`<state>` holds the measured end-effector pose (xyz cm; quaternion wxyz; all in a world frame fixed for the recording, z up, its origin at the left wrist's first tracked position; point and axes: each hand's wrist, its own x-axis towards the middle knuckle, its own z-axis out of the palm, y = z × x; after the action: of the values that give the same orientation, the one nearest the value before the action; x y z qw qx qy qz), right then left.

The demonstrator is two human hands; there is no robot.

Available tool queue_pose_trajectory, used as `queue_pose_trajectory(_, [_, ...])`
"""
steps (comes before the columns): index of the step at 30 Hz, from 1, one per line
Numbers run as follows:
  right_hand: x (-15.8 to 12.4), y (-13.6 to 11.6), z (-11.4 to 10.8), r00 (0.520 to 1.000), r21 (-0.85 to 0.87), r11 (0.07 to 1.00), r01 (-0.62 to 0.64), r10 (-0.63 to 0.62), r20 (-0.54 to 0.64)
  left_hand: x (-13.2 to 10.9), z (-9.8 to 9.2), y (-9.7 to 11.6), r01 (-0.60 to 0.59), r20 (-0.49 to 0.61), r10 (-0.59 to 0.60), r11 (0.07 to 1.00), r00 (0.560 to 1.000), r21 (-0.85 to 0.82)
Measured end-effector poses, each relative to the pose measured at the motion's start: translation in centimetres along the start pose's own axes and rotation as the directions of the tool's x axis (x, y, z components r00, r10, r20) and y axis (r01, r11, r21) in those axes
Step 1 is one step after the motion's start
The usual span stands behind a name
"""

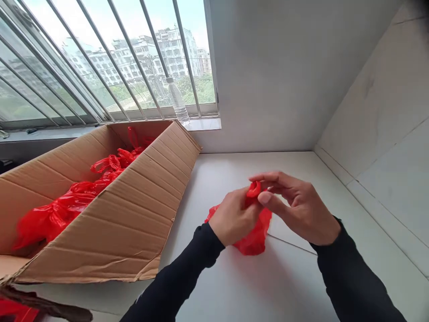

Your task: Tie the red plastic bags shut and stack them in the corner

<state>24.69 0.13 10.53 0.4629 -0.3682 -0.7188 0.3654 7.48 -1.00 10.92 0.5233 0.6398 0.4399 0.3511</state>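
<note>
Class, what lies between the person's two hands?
The bunched top of a red plastic bag lies between the left hand and right hand, in the head view.

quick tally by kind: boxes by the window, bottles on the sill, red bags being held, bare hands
Open brown cardboard box: 1
Clear plastic bottle: 1
Held red plastic bag: 1
Bare hands, left hand and right hand: 2
Total: 5
The heaped shiny red plastic inside the box overlaps too much to count.
</note>
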Motion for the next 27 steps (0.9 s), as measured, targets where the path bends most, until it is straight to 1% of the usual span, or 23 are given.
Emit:
queue_pose_trajectory(2, [0.5,0.6,0.0,0.996,-0.079,0.994,0.072,-0.077,-0.054,0.3,-0.7,-0.1,0.065,0.083,-0.062,0.998,0.995,-0.028])
queue_pose_trajectory(3, [0.8,1.0,0.0,0.995,-0.103,0.991,0.081,-0.086,-0.044,0.4,-1.1,-0.3,0.099,0.120,-0.091,0.994,0.989,-0.056])
queue_pose_trajectory(4, [1.1,1.3,0.0,0.997,-0.105,0.992,0.071,-0.071,0.002,0.5,-1.6,-0.5,0.133,0.146,-0.120,0.987,0.982,-0.088])
queue_pose_trajectory(6, [1.4,1.7,0.1,0.995,-0.060,0.998,0.009,-0.003,0.097,0.5,-2.5,-1.1,0.186,0.171,-0.158,0.970,0.972,-0.159])
queue_pose_trajectory(8, [1.4,1.6,0.1,0.992,-0.033,0.999,-0.033,0.037,0.124,0.2,-3.2,-1.8,0.201,0.149,-0.163,0.934,0.975,-0.294])
queue_pose_trajectory(10, [1.2,1.2,0.2,0.978,-0.034,0.999,-0.039,0.045,0.205,-0.1,-3.6,-2.3,0.200,0.101,-0.173,0.883,0.980,-0.426])
queue_pose_trajectory(11, [1.2,1.1,0.3,0.965,-0.027,0.999,-0.038,0.043,0.258,-0.3,-3.7,-2.4,0.200,0.090,-0.179,0.868,0.980,-0.454])
queue_pose_trajectory(12, [1.1,1.1,0.5,0.959,-0.014,0.999,-0.037,0.039,0.282,-0.5,-3.8,-2.5,0.201,0.090,-0.180,0.869,0.980,-0.453])
queue_pose_trajectory(13, [1.2,1.2,0.9,0.963,0.005,0.999,-0.037,0.034,0.267,-0.7,-3.9,-2.6,0.201,0.099,-0.175,0.883,0.980,-0.425])
queue_pose_trajectory(14, [1.3,1.6,1.3,0.974,0.031,0.999,-0.039,0.031,0.224,-0.8,-3.9,-2.6,0.196,0.109,-0.167,0.905,0.980,-0.378])
queue_pose_trajectory(15, [1.5,2.1,1.9,0.983,0.066,0.997,-0.048,0.036,0.179,-1.0,-3.9,-2.6,0.183,0.109,-0.155,0.929,0.982,-0.323])
queue_pose_trajectory(16, [1.7,2.8,2.5,0.986,0.103,0.993,-0.065,0.047,0.161,-1.2,-3.9,-2.6,0.165,0.098,-0.144,0.952,0.985,-0.258])
queue_pose_trajectory(18, [2.1,4.3,3.8,0.972,0.172,0.977,-0.126,0.087,0.219,-1.5,-3.9,-2.8,0.104,0.023,-0.102,0.991,0.995,-0.090])
queue_pose_trajectory(19, [2.3,5.1,4.3,0.962,0.200,0.967,-0.160,0.107,0.253,-1.7,-3.9,-3.1,0.052,-0.043,-0.050,0.998,0.998,0.032])
queue_pose_trajectory(20, [2.4,5.8,4.9,0.955,0.219,0.958,-0.188,0.126,0.270,-1.9,-3.9,-3.5,-0.013,-0.116,0.033,0.984,0.993,0.176])
queue_pose_trajectory(21, [2.5,6.3,5.3,0.948,0.234,0.949,-0.213,0.143,0.283,-2.0,-3.9,-4.0,-0.077,-0.181,0.141,0.943,0.973,0.322])
queue_pose_trajectory(22, [2.5,6.8,5.7,0.937,0.257,0.936,-0.241,0.156,0.312,-2.1,-3.9,-4.7,-0.130,-0.226,0.255,0.882,0.940,0.454])
queue_pose_trajectory(23, [2.5,7.1,6.0,0.916,0.290,0.916,-0.276,0.160,0.367,-2.2,-3.8,-5.3,-0.172,-0.248,0.361,0.811,0.899,0.559])
queue_pose_trajectory(24, [2.4,7.4,6.3,0.884,0.324,0.892,-0.316,0.152,0.442,-2.3,-3.8,-6.1,-0.204,-0.247,0.445,0.747,0.861,0.633])
queue_pose_trajectory(25, [2.4,7.6,6.5,0.845,0.355,0.865,-0.355,0.135,0.517,-2.4,-3.7,-6.7,-0.232,-0.234,0.505,0.697,0.831,0.679])
queue_pose_trajectory(26, [2.3,7.8,6.7,0.809,0.380,0.838,-0.391,0.117,0.576,-2.4,-3.7,-7.3,-0.255,-0.220,0.547,0.661,0.808,0.706])
queue_pose_trajectory(27, [2.3,8.0,6.8,0.787,0.395,0.819,-0.416,0.105,0.608,-2.4,-3.7,-7.9,-0.270,-0.211,0.575,0.636,0.790,0.724])
